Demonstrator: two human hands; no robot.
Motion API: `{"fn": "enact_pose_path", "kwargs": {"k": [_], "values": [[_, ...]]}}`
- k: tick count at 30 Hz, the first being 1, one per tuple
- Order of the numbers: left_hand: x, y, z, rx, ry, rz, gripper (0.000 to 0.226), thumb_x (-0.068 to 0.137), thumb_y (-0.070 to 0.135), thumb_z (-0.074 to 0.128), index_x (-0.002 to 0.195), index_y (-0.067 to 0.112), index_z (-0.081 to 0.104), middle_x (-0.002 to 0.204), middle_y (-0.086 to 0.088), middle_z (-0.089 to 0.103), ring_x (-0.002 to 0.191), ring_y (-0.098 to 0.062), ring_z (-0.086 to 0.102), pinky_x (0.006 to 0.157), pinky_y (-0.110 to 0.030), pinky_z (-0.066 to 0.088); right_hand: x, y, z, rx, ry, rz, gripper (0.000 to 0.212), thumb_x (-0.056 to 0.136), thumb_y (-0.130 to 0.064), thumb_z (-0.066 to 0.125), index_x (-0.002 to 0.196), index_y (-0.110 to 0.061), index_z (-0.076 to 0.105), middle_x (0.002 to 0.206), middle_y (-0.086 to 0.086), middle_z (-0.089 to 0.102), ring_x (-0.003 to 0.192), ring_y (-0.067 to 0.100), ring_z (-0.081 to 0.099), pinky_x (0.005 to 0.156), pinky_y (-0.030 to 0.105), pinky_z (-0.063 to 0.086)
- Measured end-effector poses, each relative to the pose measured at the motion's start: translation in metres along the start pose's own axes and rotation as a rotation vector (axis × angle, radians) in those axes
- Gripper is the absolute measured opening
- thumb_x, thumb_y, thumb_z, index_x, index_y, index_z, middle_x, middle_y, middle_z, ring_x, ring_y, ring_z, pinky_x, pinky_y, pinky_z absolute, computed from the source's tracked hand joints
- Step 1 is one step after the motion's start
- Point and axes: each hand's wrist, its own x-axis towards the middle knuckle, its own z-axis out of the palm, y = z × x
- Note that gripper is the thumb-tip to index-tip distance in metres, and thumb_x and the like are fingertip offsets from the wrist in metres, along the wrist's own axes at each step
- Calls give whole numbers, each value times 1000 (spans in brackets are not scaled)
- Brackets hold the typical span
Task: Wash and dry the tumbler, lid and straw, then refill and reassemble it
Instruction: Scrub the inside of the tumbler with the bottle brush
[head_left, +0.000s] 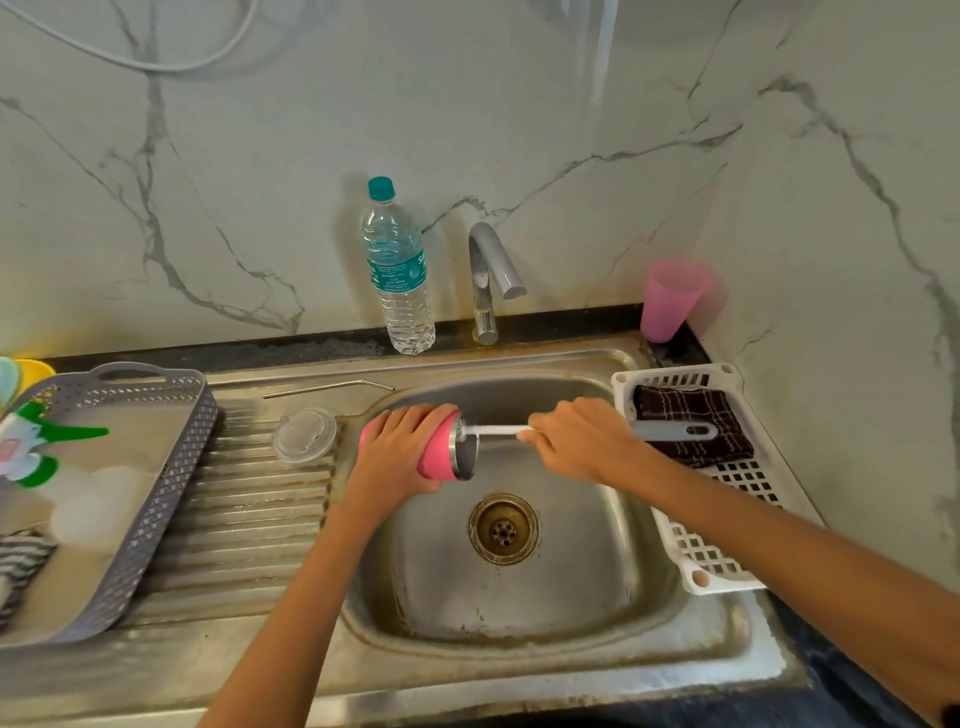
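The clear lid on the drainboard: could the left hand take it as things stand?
Likely not yet: the left hand grips the pink tumbler. The lid lies uncovered just beside it, so the path itself looks free.

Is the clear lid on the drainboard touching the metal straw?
Apart. The head view shows a strip of bare steel between the clear lid and the metal straw, which lies behind it on the drainboard.

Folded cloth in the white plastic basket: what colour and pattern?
Folded cloth: dark brown with thin pale check lines; head view.
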Motion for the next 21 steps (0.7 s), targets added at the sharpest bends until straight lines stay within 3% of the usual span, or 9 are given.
{"fn": "enact_pose_path", "kwargs": {"k": [4, 9, 14, 18, 21], "values": [[5, -1, -1, 7, -50, -31, 96, 50, 34, 87, 138, 24, 48, 126, 0, 60, 116, -28, 58, 99, -48, 44, -9, -23, 5, 12, -9, -96, 45, 103, -42, 27, 91, -18, 63, 64, -2, 54, 57, 19, 58, 54, 31, 44], [0, 0, 0, -10, -29, -31, 94, 51, 32, 86, 137, 23, 49, 125, -1, 60, 115, -27, 58, 98, -47, 44, 4, 2, 3, 80, 8, 11, 44, 103, -45, 27, 100, -21, 64, 60, -8, 45, 58, 14, 50, 58, 27, 40], [6, -6, -2, 19, -11, -64, 98, 46, 32, 90, 134, 24, 48, 121, -2, 62, 111, -30, 60, 94, -46, 47, -9, -23, 11, 69, -20, -51, 47, 103, -41, 25, 102, -22, 68, 69, 1, 59, 62, 22, 58, 57, 31, 44], [2, -8, -1, -61, -42, -100, 98, 53, 31, 87, 139, 25, 42, 130, -3, 57, 120, -29, 54, 101, -46, 41, 3, -4, 0, 66, 20, 2, 44, 102, -45, 26, 99, -22, 64, 61, -6, 48, 58, 16, 51, 57, 29, 40], [9, -1, -7, -15, 5, -46, 95, 52, 33, 87, 137, 23, 46, 127, -1, 58, 117, -28, 56, 99, -47, 43, 6, -3, 3, 95, 6, 46, 45, 103, -44, 27, 104, -20, 65, 67, -3, 52, 61, 18, 53, 59, 31, 43]]}}
